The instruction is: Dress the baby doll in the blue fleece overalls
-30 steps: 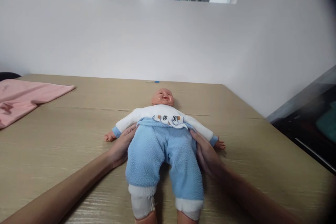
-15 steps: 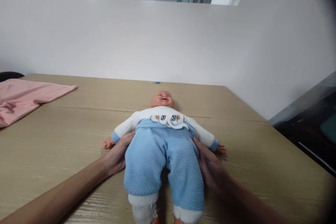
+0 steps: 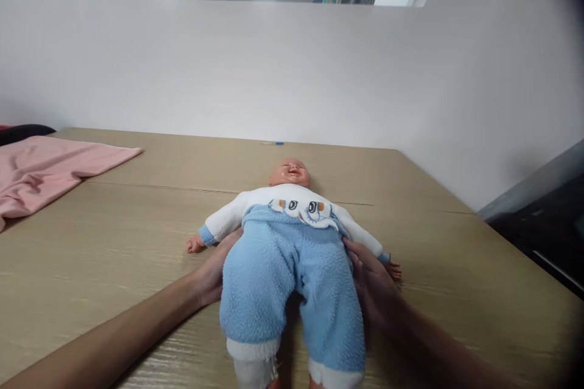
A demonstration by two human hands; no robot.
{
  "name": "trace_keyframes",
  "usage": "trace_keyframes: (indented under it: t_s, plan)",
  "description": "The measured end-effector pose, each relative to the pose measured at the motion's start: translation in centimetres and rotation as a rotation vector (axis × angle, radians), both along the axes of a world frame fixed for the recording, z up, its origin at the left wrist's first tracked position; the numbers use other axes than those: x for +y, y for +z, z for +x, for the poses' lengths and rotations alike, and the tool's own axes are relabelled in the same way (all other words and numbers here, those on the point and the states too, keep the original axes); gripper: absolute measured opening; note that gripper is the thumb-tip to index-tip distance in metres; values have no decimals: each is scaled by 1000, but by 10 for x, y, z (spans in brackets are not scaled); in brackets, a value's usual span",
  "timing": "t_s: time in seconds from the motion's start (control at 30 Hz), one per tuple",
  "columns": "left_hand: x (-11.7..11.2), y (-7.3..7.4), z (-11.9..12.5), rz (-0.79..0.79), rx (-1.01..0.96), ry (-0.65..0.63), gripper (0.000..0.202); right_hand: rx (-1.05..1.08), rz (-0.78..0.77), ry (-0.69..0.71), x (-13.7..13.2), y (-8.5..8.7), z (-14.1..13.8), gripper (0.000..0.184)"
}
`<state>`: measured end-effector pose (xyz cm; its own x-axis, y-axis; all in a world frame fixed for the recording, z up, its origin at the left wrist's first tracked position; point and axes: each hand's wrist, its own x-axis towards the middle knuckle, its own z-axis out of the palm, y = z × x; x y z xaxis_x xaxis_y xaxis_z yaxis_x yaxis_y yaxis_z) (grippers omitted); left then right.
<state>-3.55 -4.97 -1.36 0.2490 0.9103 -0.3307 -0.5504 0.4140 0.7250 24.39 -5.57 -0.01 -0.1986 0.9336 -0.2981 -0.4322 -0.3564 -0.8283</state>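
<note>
A baby doll (image 3: 291,173) lies on its back on the table, head away from me and arms spread. It wears a white top (image 3: 228,217) with blue cuffs and an embroidered animal face, plus fuzzy light blue pants (image 3: 262,279) with white cuffs. My left hand (image 3: 214,273) is closed round the doll's hip on the left, fingers hidden behind the pants. On the opposite hip, my right hand (image 3: 371,279) grips near the waistband, thumb showing at the edge and the other fingers mostly out of sight.
A crumpled pink cloth (image 3: 55,170) lies on the wooden table (image 3: 150,231) at the left. A small blue and white stick (image 3: 277,143) is by the white partition (image 3: 228,67) at the back. Something black (image 3: 542,219) stands beyond the table's right edge.
The view has shifted slightly, so the scene sits further right. The doll's body is tilted a little, its right-side arm lower in the picture. Both hands keep their hold at its hips.
</note>
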Motion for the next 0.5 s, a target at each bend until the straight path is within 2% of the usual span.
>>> trace_keyframes:
  t_s: [0.1, 0.27, 0.33, 0.5]
  plan:
    - [6, -3, -3, 56, 100, 85, 57, -2, 14, -86, 6, -3, -2, 55]
    - [17, -6, -15, 124, 198, 118, 58, -53, 87, -164, 11, -10, 1, 60]
    - [21, -4, -18, 165, 217, 90, 54, -46, 100, -165, 11, -10, 2, 58]
    - [25, 4, -22, 197, 153, -106, 37, -24, 139, -100, 8, 0, 0, 46]
